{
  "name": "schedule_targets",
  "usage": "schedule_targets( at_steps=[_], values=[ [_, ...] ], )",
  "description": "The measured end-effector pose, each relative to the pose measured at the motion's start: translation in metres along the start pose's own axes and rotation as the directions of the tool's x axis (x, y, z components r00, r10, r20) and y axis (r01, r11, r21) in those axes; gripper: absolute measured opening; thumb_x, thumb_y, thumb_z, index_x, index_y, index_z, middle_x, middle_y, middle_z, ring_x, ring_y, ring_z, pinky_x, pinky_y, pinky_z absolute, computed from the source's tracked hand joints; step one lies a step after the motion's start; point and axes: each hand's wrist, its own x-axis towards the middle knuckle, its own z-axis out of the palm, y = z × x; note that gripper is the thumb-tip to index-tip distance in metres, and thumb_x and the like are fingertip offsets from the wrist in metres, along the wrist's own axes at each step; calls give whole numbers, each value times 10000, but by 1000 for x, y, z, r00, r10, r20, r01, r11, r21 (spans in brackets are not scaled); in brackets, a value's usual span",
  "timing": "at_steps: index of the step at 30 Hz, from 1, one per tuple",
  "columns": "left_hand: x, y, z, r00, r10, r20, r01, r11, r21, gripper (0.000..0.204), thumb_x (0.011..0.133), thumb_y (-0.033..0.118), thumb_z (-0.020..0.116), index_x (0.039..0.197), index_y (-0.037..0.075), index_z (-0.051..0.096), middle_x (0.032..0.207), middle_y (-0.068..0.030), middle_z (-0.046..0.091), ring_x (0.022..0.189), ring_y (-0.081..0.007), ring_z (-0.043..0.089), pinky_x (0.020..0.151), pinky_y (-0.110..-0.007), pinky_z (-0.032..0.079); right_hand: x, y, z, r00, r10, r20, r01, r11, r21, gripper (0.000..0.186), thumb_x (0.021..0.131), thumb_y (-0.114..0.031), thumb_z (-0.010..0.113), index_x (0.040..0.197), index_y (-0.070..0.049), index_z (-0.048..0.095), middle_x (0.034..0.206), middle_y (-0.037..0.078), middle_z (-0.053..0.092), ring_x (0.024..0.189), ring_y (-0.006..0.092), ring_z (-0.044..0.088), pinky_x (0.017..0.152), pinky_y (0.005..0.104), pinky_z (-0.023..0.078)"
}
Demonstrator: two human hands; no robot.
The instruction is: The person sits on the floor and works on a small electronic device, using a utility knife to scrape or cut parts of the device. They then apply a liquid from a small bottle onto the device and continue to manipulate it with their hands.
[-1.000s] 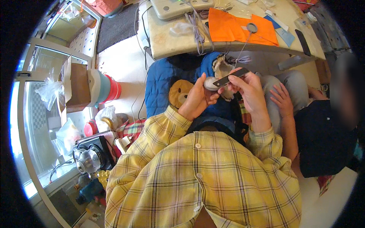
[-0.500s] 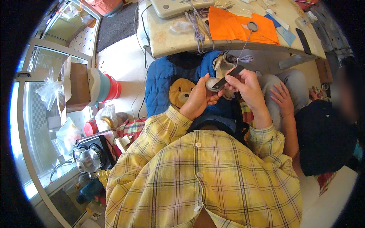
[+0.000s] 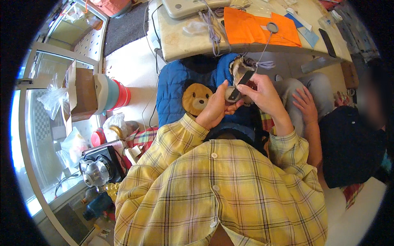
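My left hand (image 3: pixel 212 108) is closed around a small round pale object (image 3: pixel 229 90), thumb up and fingers curled beneath it. A flat black strip (image 3: pixel 245 79) is pinched between the thumb and fingers of my right hand (image 3: pixel 266 96). It slants across the pale object, its lower end at that object's face; whether they are joined I cannot tell. Both hands are raised over a blue quilted cloth (image 3: pixel 170 92) with a brown bear face (image 3: pixel 197 99). Just beyond my fingers is a crumpled pale, fluffy-looking piece (image 3: pixel 237 67).
Ahead, a table (image 3: pixel 176 39) bears a white device (image 3: pixel 193 8), bundled cables (image 3: pixel 211 33), an orange cloth (image 3: pixel 250 28) and a black phone-like slab (image 3: pixel 327 42). A person's hand (image 3: pixel 305 104) rests on a knee at right. Red bucket (image 3: pixel 123 94) and cardboard box (image 3: pixel 83 91) stand left.
The black strip and my right hand have shifted slightly left and tilted more steeply against the pale object. My left hand has barely moved and keeps its hold.
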Motion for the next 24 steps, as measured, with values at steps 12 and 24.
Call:
schedule_targets(
  at_steps=[12, 24],
  values=[
    [1, 5, 2, 999, 16, 40, -10, 992, -128, 525, 1064, 503, 218, 1039, 101, 555, 783, -14, 524, 589, -78, 332, 527, -231, 281, -20, -25, 14, 979, 139, -146, -63, 899, 433, 136, 930, -88, 671, 902, 42, 642, 778, 87, 685, 615, 159, 677, 559, 269, 532],
    [1, 0, 3, 1000, 7, 16, -5, 993, -117, 519, 1061, 506, 230, 1056, 103, 557, 797, -11, 528, 592, -76, 363, 529, -229, 294, -19, -17, 20, 976, 179, -123, -88, 846, 526, 138, 930, -88, 674, 921, 43, 629, 809, 96, 689, 614, 147, 666, 540, 263, 550]
  ],
)
